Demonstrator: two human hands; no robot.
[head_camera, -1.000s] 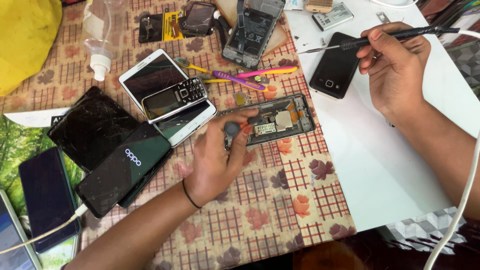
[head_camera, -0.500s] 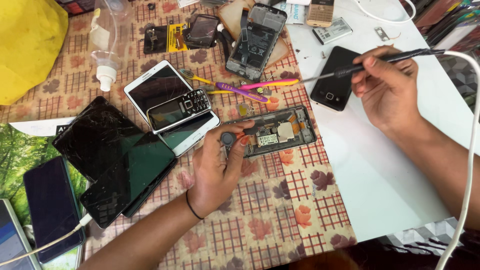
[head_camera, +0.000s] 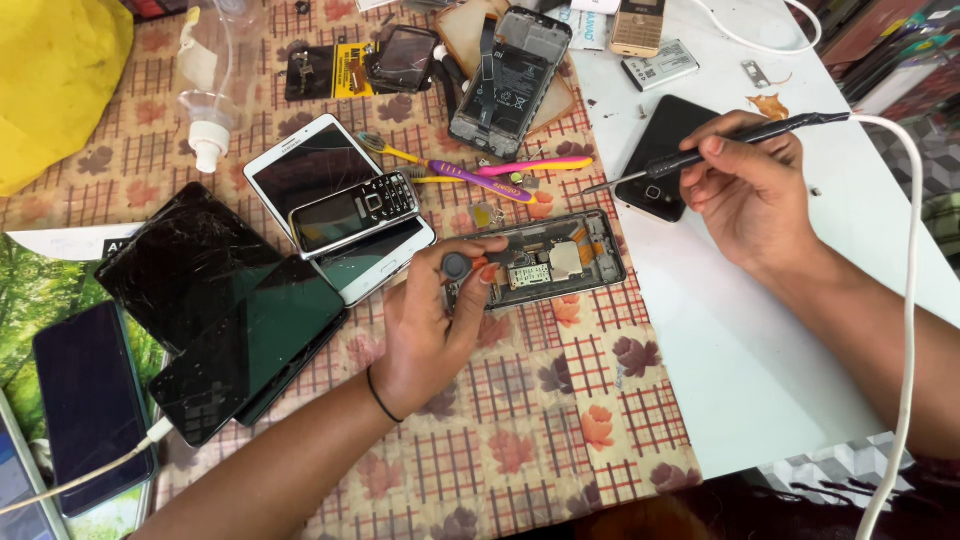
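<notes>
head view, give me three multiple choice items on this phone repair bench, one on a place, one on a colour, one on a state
1. Where does the keypad phone lie?
A. on the white tablet
B. on the yellow cloth
C. under the opened phone

2. What colour is the cable that runs from the soldering iron?
A. black
B. white
C. red

3. In what state is the phone at the left hand?
A. shut, screen up
B. wrapped in plastic
C. back off, its board showing

Answers:
1. A: the keypad phone rests across the tablet's dark screen.
2. B: a white cable hangs down from the iron's rear end, with the right hand gripping the iron.
3. C: the frame lies open, with its circuit board and metal shield bare.
</notes>
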